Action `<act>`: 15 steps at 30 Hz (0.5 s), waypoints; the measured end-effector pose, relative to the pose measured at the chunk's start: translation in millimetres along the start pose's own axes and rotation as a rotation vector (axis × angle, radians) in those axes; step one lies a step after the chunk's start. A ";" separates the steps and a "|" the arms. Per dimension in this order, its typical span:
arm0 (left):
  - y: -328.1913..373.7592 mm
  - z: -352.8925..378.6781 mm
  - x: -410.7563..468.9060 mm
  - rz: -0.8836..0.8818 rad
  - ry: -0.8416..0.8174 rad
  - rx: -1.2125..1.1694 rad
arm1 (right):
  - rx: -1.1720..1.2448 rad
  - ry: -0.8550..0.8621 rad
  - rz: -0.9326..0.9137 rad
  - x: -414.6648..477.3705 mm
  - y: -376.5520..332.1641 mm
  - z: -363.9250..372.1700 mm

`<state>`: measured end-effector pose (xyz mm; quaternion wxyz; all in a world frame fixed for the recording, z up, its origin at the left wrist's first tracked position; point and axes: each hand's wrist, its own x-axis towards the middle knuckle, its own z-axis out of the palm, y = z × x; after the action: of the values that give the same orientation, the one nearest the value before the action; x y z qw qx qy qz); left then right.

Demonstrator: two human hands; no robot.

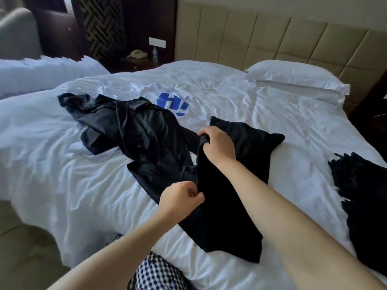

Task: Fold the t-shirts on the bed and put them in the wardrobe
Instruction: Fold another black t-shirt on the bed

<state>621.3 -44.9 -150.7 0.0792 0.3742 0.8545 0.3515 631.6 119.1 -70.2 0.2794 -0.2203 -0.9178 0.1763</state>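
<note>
both our left hand (181, 198), low centre, and right hand (217, 143) above pinch the black t-shirt (226, 216) by its edge, seemingly for folding.

Soft, cool daylight from the far left tints the white bed (272, 105) bluish, with gentle shadows in its creases. The black t-shirt (226, 206) near the bed's front edge is a flat dark mass, while the shiny shirt (146, 130) beside it catches a sheen. The headboard (272, 38) bows with wide-angle distortion. The left pillow (41, 70) has a jagged, blurred outline.
</note>
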 end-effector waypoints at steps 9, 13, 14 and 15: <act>-108.4 -14.1 -4.3 0.123 0.073 0.029 | -0.123 -0.323 -0.167 16.6 -56.0 132.9; -133.0 -7.8 -2.7 0.234 0.174 0.014 | -0.195 -0.431 -0.196 19.9 -68.4 163.4; -135.7 -6.4 -2.7 0.255 0.167 0.011 | -0.211 -0.457 -0.194 20.6 -70.6 168.9; -137.3 -5.9 -2.7 0.267 0.158 0.009 | -0.223 -0.478 -0.193 20.5 -72.7 173.6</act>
<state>540.7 -114.9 -237.3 -0.0374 0.4560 0.8023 0.3835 491.6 33.5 -164.5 0.0447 -0.1137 -0.9881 0.0939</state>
